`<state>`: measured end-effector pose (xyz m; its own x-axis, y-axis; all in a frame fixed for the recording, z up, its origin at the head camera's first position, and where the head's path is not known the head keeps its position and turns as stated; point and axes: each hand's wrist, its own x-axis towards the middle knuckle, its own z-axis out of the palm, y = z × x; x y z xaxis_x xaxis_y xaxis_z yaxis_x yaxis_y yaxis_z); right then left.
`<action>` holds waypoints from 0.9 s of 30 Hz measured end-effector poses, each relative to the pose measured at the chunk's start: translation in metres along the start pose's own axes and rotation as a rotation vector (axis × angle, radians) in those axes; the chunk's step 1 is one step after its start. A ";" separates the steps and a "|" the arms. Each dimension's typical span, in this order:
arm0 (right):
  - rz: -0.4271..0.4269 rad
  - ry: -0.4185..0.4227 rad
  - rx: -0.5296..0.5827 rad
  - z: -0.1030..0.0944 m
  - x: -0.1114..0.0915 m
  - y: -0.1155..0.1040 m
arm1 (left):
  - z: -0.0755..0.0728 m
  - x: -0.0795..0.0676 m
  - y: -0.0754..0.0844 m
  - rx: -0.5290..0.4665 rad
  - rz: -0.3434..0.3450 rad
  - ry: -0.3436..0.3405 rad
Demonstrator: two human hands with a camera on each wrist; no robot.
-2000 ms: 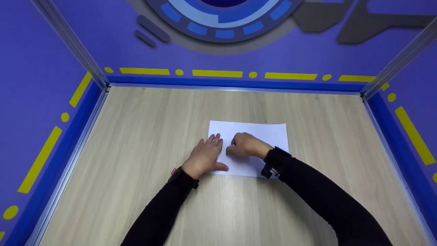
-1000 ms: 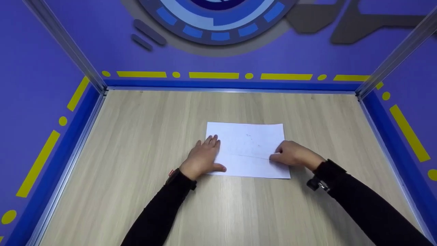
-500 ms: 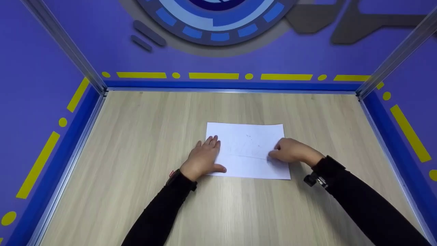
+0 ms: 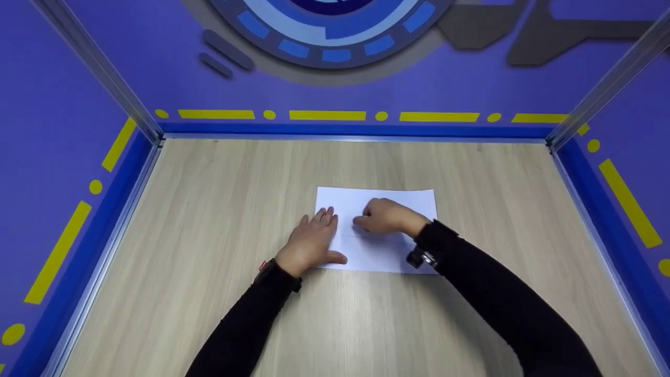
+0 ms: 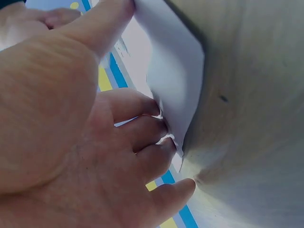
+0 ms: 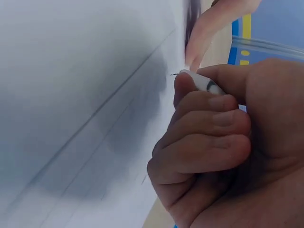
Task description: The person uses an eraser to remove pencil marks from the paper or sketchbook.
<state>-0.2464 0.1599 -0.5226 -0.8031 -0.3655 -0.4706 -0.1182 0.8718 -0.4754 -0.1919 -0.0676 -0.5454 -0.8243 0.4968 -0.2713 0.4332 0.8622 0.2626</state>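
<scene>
A white sheet of paper (image 4: 387, 256) lies on the table, with a thin dark line (image 6: 102, 107) drawn across it and fainter strokes beside. My left hand (image 4: 309, 243) rests with spread fingers on the sheet's left edge; in the left wrist view the fingertips (image 5: 166, 145) press at the paper's edge, which bows up off the wood. Over the middle of the sheet, my right hand (image 4: 387, 215) pinches a small white eraser (image 6: 202, 81) between thumb and curled fingers. Its tip is close to the paper, a dark crumb beside it; the fingers hide most of it.
The pale wooden table (image 4: 235, 183) is enclosed by blue-purple panels (image 4: 335, 94) with yellow dashes at the back and both sides. Metal rails (image 4: 361, 138) run along the foot of the panels. Both wrists carry dark straps with small cameras.
My right hand went right across the sheet to its right edge, then came back left to the middle, still holding the eraser. My left hand stayed in place on the paper.
</scene>
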 end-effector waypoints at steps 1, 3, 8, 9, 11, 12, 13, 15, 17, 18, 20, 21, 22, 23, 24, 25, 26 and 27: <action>-0.003 -0.009 -0.004 0.002 0.005 -0.006 | 0.000 0.000 0.000 0.001 0.002 0.002; 0.000 -0.021 -0.024 0.006 0.012 -0.014 | 0.000 0.000 -0.001 -0.001 0.004 0.004; 0.035 -0.012 -0.044 0.015 0.022 -0.020 | 0.000 0.000 -0.002 0.002 0.000 0.004; 0.039 -0.007 -0.040 0.016 0.022 -0.019 | 0.001 0.000 -0.002 0.005 -0.002 0.003; 0.040 -0.001 -0.031 0.016 0.021 -0.014 | 0.001 0.000 -0.003 0.008 -0.004 0.002; 0.033 0.002 -0.029 0.015 0.019 -0.011 | 0.001 0.000 -0.003 0.008 -0.004 0.000; 0.027 0.003 -0.029 0.014 0.018 -0.006 | 0.002 0.000 -0.003 0.008 -0.006 -0.002; 0.023 0.003 -0.020 0.012 0.014 0.003 | 0.002 0.000 -0.004 0.008 -0.012 -0.007; 0.028 0.004 -0.004 0.009 0.007 0.015 | 0.001 0.001 -0.003 0.010 -0.016 -0.012; 0.029 0.007 0.005 0.008 0.003 0.021 | 0.000 0.001 -0.002 0.011 -0.018 -0.015; 0.042 0.007 0.025 0.006 -0.004 0.033 | 0.000 0.001 -0.002 0.010 -0.023 -0.020; 0.043 0.011 0.034 0.005 -0.008 0.039 | 0.000 0.001 -0.002 0.008 -0.024 -0.022; 0.051 0.014 0.043 0.004 -0.012 0.045 | 0.000 0.001 -0.001 0.004 -0.024 -0.025; 0.058 0.016 0.052 0.003 -0.016 0.051 | 0.000 0.001 -0.001 0.000 -0.025 -0.028; 0.064 0.019 0.058 0.003 -0.020 0.057 | 0.000 0.000 -0.001 -0.003 -0.025 -0.030; 0.072 0.021 0.065 0.002 -0.024 0.063 | 0.000 0.000 -0.001 -0.009 -0.026 -0.032; 0.080 0.024 0.070 0.001 -0.028 0.068 | 0.001 0.000 -0.001 -0.010 -0.025 -0.033; 0.092 0.025 0.081 0.000 -0.032 0.074 | 0.001 0.000 -0.001 -0.012 -0.023 -0.035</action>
<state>-0.2292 0.2362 -0.5429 -0.8228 -0.2764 -0.4967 0.0028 0.8718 -0.4899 -0.1919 -0.0684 -0.5461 -0.8207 0.4801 -0.3099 0.4096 0.8724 0.2667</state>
